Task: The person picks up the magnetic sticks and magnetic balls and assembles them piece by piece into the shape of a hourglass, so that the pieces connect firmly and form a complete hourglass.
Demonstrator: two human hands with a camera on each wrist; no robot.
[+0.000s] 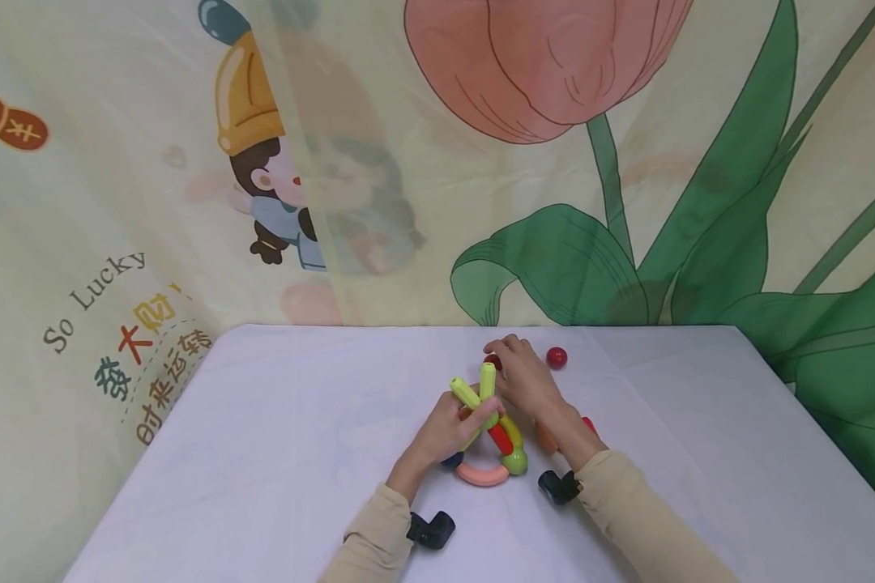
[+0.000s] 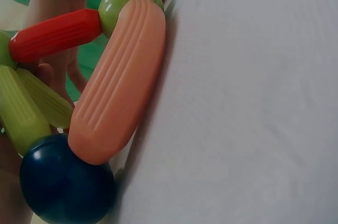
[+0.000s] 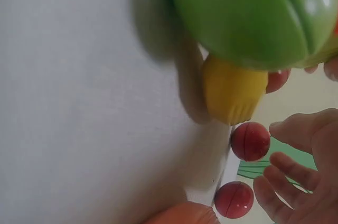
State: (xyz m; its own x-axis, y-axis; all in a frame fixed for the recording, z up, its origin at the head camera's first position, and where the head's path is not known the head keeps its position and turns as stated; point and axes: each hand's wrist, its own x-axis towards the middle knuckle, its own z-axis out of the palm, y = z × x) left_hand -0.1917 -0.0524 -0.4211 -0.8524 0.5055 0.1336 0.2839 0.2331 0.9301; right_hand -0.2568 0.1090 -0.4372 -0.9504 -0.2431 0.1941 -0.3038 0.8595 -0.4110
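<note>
A structure of coloured rods and balls stands on the white table (image 1: 299, 421). Its yellow-green rods (image 1: 488, 380) point upward, and my left hand (image 1: 445, 427) pinches it near their lower ends. Low on the structure are a salmon curved rod (image 1: 483, 475), a green ball (image 1: 514, 461), a red rod (image 1: 501, 439) and a dark blue ball (image 2: 67, 179). Behind it my right hand (image 1: 528, 380) reaches over a dark red ball (image 1: 492, 362). In the right wrist view its fingers are spread beside a red ball (image 3: 250, 141); whether they touch it I cannot tell.
Another red ball (image 1: 557, 358) lies near the table's back edge. An orange piece (image 1: 546, 438) and a red piece (image 1: 589, 424) are partly hidden by the right forearm. A printed cloth (image 1: 379, 162) hangs behind the table.
</note>
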